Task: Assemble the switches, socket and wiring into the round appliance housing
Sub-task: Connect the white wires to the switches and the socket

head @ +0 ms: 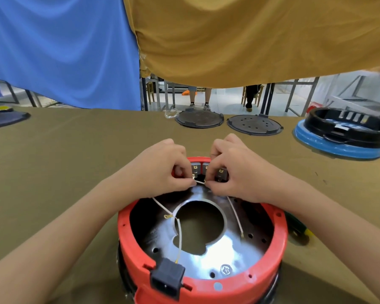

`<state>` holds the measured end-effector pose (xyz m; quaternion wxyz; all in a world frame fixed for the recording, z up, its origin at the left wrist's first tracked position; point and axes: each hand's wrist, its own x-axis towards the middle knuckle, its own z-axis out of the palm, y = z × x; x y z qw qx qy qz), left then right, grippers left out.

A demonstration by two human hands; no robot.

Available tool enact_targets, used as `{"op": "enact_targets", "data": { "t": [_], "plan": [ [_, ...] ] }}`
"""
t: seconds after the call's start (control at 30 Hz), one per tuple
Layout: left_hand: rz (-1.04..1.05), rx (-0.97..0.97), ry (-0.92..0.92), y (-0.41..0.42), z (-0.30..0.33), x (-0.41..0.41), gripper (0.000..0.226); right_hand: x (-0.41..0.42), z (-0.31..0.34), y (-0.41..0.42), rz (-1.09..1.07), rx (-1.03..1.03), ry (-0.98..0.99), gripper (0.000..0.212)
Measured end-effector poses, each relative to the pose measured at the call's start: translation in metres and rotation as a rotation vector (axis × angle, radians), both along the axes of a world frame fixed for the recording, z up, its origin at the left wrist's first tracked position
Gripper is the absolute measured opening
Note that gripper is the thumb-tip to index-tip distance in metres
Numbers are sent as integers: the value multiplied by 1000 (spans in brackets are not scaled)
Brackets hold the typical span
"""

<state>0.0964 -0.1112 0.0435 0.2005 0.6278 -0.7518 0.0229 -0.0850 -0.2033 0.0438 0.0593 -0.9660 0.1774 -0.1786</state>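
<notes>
At the near middle of the olive-green table (75, 150) sits the round red housing (270, 268), open side up, a shiny metal plate (226, 249) with a large centre hole lying inside it. Both hands work at the housing's far rim. Left hand (162, 170): fingers curled, thumb and forefinger pinching one end of a short white wire (199, 182). Right hand (235, 174): fingers curled too, pinching the other end of that same wire, so the two sets of fingertips nearly meet. Just behind the pinched wire, set into the far wall of the housing, are the switches (207, 168), their metal tabs showing between the hands. A black socket (167, 279) is mounted on the housing's near rim. A longer white wire (178, 229) runs from under the left hand across the plate toward the socket; another white wire (235, 213) trails from under the right hand over the plate's right side. Just right of the housing lies a tool with a green and yellow handle (301, 229), partly hidden. Beyond the housing, at the table's far edge, two dark round discs (253, 125) lie flat; far right of it, a black ring rests on a blue base (338, 148). Blue and mustard cloths (250, 40) hang behind the table.
</notes>
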Motion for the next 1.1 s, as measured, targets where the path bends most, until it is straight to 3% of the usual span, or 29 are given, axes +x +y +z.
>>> {"op": "enact_targets", "data": {
  "t": [0.33, 1.1],
  "plan": [
    [7, 102, -52, -3, 0, -1, 17, 0, -1, 0, -46, 83, -24, 6],
    [15, 55, -53, -5, 0, 0, 16, 0, -1, 0, -69, 129, -30, 6]
  ]
}}
